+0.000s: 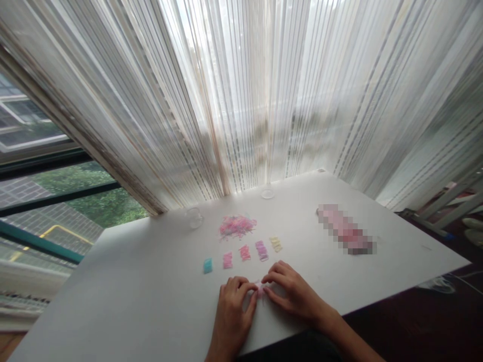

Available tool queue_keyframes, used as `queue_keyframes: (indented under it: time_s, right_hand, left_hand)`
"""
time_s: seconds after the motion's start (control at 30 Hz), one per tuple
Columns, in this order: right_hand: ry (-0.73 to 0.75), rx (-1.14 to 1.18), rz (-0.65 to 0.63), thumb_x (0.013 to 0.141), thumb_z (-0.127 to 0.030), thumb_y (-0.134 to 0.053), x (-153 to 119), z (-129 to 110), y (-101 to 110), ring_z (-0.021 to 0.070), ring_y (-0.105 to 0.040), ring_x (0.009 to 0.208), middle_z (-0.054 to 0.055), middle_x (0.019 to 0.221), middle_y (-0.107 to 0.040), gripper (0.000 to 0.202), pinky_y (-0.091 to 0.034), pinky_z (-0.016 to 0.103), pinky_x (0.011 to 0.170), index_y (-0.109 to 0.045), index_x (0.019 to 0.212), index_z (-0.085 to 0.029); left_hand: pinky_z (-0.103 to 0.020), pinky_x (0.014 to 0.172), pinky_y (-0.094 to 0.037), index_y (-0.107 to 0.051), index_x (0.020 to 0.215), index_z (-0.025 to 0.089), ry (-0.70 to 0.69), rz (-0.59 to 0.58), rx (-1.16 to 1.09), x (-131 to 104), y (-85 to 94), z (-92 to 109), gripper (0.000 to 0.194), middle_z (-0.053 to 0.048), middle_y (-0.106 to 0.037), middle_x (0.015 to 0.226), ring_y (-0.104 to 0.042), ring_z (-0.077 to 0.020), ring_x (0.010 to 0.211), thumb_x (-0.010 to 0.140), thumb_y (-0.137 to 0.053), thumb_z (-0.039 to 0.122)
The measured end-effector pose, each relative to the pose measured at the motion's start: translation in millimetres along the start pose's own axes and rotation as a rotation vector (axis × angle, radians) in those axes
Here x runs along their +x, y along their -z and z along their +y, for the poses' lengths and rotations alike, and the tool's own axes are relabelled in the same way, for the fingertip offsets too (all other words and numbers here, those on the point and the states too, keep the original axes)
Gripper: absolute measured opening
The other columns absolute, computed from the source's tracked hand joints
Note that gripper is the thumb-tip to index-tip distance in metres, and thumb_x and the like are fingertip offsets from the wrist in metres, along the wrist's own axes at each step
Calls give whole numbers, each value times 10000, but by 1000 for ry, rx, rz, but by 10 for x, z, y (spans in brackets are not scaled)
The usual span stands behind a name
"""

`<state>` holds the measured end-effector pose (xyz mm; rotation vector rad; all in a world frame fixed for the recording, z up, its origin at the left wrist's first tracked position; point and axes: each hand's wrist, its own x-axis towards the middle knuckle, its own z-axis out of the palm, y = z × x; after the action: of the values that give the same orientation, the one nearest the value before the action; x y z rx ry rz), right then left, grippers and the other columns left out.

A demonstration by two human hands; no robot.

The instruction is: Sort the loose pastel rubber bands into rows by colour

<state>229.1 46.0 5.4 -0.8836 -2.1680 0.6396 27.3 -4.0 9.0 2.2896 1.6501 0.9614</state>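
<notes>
My left hand [234, 306] rests near the table's front edge, thumb and forefinger pinched at a small pale pink bundle of thin bands or strands [260, 290]. From the other side, my right hand [289, 292] has its thumb and fingertips on the same bundle, which is partly hidden by the fingers. Just beyond my hands lies a row of small flat bundles: teal [208, 265], pink [227, 260], coral [245, 252], purple [261, 250] and pale yellow [275, 244]. Behind them is a loose pile of mostly pink strands [237, 227].
On the white table [151, 291] stand a clear round container [194, 217] at the back left and a clear disc, perhaps a lid [267, 194]. A blurred-out pink object [345, 229] lies to the right. Striped sheer curtains [245, 100] hang along the back edge.
</notes>
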Motion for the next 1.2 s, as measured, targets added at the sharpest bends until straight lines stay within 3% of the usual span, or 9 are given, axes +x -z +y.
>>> queue_keyframes:
  time_s: [0.57, 0.93, 1.2]
  right_hand:
    - [-15, 27, -16, 805, -24, -660, 22, 5, -37, 198, -608, 854, 30, 869, -646, 188, -504, 338, 804, -670, 870, -201]
    - [-27, 109, -14, 894, -119, -611, 2, -12, -20, 214, -601, 901, 59, 917, -641, 121, -506, 346, 807, -675, 960, -197]
    - [-7, 96, -27, 877, -127, -655, 1, 41, -67, 210, -604, 901, 55, 931, -650, 130, -505, 340, 803, -690, 976, -203]
  left_hand:
    - [-332, 760, -493, -666, 978, 236, -54, -3, -61, -32, -1, -62, 167, -25, -726, 926, -669, -207, 871, 927, -575, 106]
    - [-326, 775, -518, -673, 994, 241, -33, 45, -150, -61, 0, -93, 135, -26, -723, 935, -666, -196, 867, 941, -595, 145]
    - [-308, 759, -536, -681, 965, 246, -50, 117, -202, -38, 8, -36, 129, -13, -725, 903, -669, -189, 841, 935, -607, 145]
